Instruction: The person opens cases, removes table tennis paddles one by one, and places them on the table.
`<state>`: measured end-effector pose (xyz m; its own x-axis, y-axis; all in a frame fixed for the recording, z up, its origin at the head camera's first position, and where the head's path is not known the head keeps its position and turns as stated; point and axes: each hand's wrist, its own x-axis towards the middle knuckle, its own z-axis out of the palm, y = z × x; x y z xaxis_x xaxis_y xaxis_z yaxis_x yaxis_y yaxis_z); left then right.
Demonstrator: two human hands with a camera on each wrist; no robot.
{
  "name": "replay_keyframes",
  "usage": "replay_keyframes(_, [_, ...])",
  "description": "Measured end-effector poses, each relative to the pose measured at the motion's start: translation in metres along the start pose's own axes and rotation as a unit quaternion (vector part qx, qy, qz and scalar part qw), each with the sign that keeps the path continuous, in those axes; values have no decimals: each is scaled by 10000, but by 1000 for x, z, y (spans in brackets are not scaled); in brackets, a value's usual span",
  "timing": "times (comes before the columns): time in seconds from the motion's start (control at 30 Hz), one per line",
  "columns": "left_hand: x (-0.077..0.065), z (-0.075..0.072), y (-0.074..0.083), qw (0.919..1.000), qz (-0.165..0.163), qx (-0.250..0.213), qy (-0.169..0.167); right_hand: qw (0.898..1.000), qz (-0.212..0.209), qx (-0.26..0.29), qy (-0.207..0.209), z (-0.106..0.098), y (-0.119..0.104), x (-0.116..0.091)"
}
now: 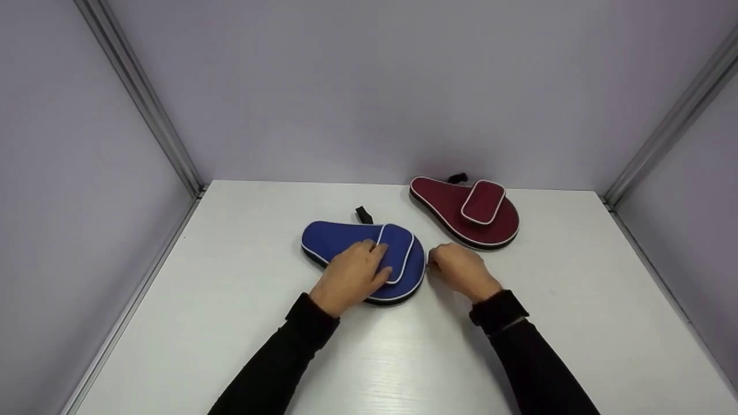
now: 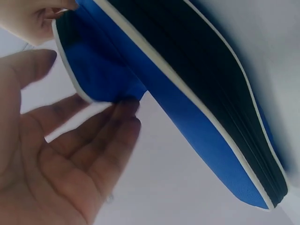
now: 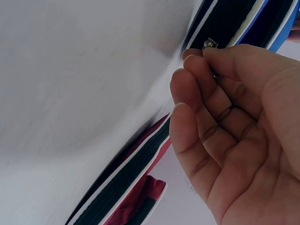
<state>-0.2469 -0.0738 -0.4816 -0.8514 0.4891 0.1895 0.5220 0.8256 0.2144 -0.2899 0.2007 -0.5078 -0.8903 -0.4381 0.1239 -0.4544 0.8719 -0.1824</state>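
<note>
A blue paddle-shaped zip case with white piping lies on the white table, its narrow end to the left. My left hand rests over it, fingers fairly straight, fingertips at the edge of its raised front pocket. At the case's rounded right end, my right hand pinches a small metal zipper pull between thumb and forefinger, its other fingers curled. The right wrist view shows the pull on the dark zipped side band. In the left wrist view the pocket flank lies against the left fingertips.
A dark red case of the same shape lies behind and to the right, near the back wall, with its own pocket. Black straps stick out behind both cases. Pale panels enclose the white table at back and sides.
</note>
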Motion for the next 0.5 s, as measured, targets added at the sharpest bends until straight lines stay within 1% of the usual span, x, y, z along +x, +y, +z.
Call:
replay_keyframes(0.1, [1, -3, -6, 9992, 89, -214, -313, 9999, 95, 13, 43, -1, 5, -1])
replay_keyframes(0.2, [2, -5, -16, 9980, 203, -305, -514, 9999, 93, 16, 72, -2, 7, -1])
replay_keyframes(0.37, [1, -10, -37, 9967, 365, -196, -697, 9999, 56, 58, 105, -1, 8, -3])
replay_keyframes(0.5, [-1, -15, -56, 9954, 431, -69, -857, 9999, 42, 85, 118, -2, 8, -2])
